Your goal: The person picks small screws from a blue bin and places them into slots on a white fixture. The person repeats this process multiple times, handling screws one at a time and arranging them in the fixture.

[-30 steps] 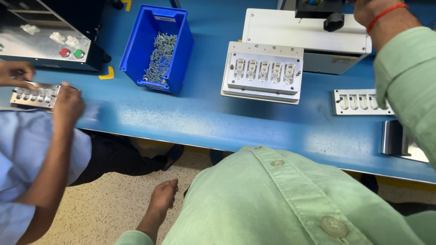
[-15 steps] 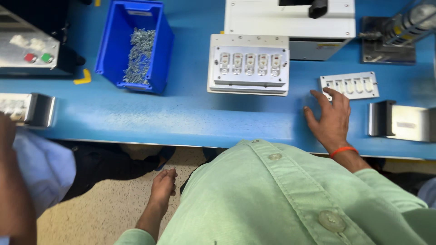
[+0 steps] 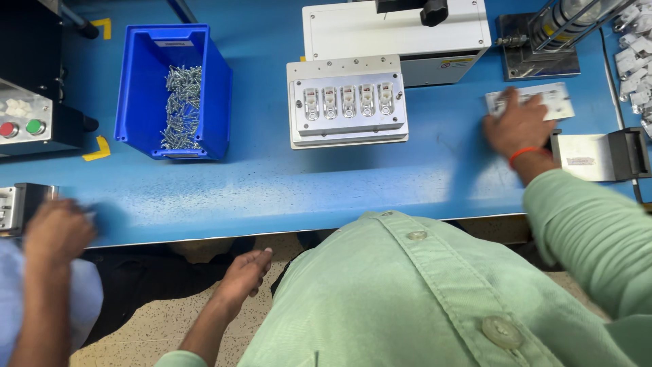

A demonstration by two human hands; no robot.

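Head view, steeply down over workbench (image 3: 272, 190)

The person wears a pale green button-up shirt (image 3: 421, 292) of plain woven cloth, its placket stitched down the front with round, cream-coloured buttons (image 3: 501, 331) set along it. Long sleeves in the same green reach the wrists and wrinkle in soft folds. Just behind the right hand (image 3: 517, 126) a thin orange-red thread band (image 3: 524, 154) circles the wrist. The left hand (image 3: 241, 277) is bare, with no ring or band.
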